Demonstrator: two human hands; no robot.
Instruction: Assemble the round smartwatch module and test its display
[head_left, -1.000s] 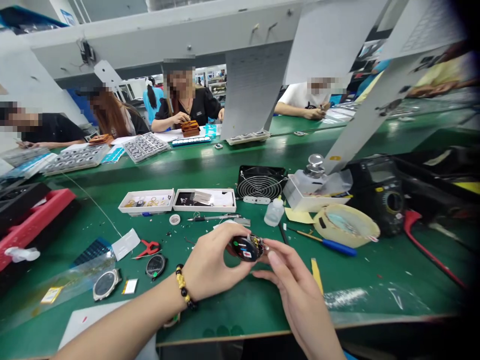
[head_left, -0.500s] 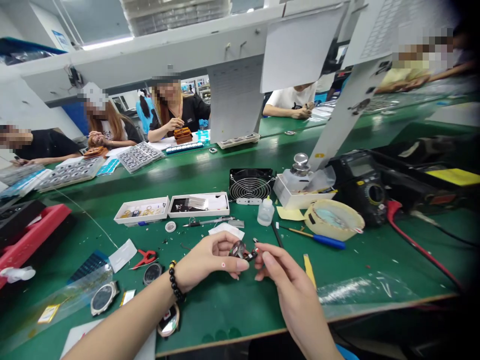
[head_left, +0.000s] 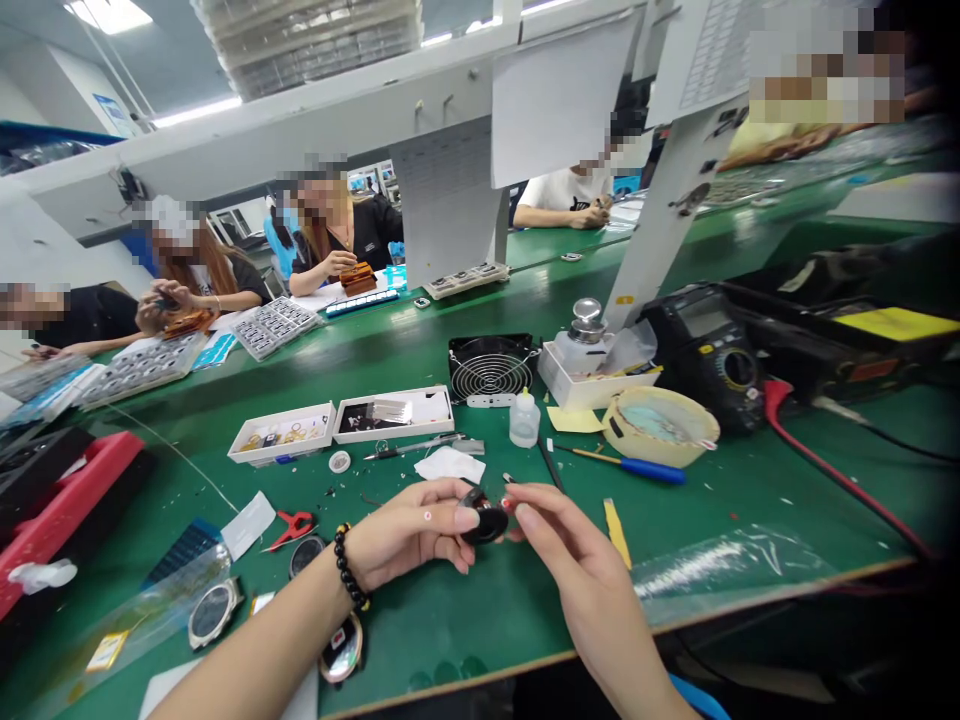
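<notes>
A small round black watch part [head_left: 487, 522] is pinched between the thumb and fingers of my left hand [head_left: 420, 525], above the green table [head_left: 450, 640]. Right beside it, my right hand [head_left: 574, 550] has thumb and index finger together around a tiny red piece [head_left: 506, 504], close to the part's right edge. Whether the two pieces touch, I cannot tell. Below my left wrist lies a round watch [head_left: 342, 648], and another watch [head_left: 214, 612] rests farther left.
Red clips [head_left: 292, 528] lie left of my hands. Beyond them are two white trays [head_left: 281, 432] [head_left: 393, 414], a fan [head_left: 491, 368] and a small bottle [head_left: 524, 420]. A blue-handled screwdriver [head_left: 652, 472] and round yellow dish [head_left: 660, 427] are at right. People sit across the table.
The black part has turned in my left hand and now shows a round dark face. Both hands stay close together. The camera view has shifted slightly.
</notes>
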